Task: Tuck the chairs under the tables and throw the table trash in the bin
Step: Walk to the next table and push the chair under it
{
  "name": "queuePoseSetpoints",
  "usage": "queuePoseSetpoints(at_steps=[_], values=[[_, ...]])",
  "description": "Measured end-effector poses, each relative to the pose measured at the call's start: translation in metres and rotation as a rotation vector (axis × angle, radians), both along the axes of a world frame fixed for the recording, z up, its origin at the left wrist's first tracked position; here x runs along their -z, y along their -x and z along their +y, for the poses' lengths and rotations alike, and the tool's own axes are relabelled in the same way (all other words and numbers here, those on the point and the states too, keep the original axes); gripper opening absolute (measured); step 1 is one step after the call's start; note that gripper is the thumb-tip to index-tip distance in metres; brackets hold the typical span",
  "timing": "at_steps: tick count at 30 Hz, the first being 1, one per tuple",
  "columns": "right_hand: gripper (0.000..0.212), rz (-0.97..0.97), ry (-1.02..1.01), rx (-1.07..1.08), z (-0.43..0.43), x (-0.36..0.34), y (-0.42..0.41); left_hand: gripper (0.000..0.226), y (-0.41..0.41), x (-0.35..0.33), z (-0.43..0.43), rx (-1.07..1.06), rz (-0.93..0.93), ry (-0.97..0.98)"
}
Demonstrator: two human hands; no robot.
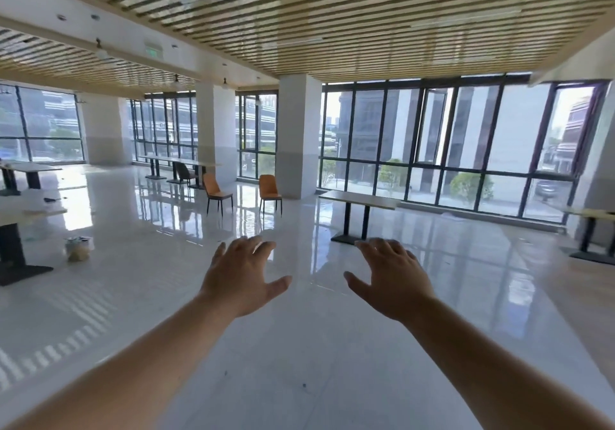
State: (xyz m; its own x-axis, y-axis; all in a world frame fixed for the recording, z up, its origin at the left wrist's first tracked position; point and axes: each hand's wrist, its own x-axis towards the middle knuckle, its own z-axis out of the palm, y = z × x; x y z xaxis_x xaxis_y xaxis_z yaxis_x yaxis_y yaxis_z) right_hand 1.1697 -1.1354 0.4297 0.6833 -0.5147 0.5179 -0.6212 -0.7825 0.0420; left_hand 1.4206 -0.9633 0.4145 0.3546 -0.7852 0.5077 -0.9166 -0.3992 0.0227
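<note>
Left hand (241,281), right hand (391,283) spread, empty; orange chairs (218,193) well beyond, untucked.

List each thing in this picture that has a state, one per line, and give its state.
Left hand: open, empty, fingers spread.
Right hand: open, empty, fingers spread.
Two orange padded chairs: upright, standing free on the floor, not tucked in.
Dark chair: upright, close against the long pale table.
Small pale bin: upright on the floor, contents showing at the top.
</note>
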Motion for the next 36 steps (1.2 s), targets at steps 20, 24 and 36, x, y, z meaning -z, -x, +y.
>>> queuePoseSetpoints(at_steps=[20, 24, 36], values=[[0.076, -0.033, -0.094, -0.305, -0.261, 0.018, -0.402, 0.085, -0.332, 0.013, -0.185, -0.323, 0.026, -0.030], [0.077, -0.022, -0.101, -0.442, -0.275, 0.017, -0.508, 0.086, -0.400, 0.006, -0.188, -0.438, 0.038, -0.031], [0.075, -0.005, -0.010, -0.693, -0.220, 0.014, -0.796, 0.086, -0.633, 0.014, -0.133, -0.600, 0.007, 0.034]])
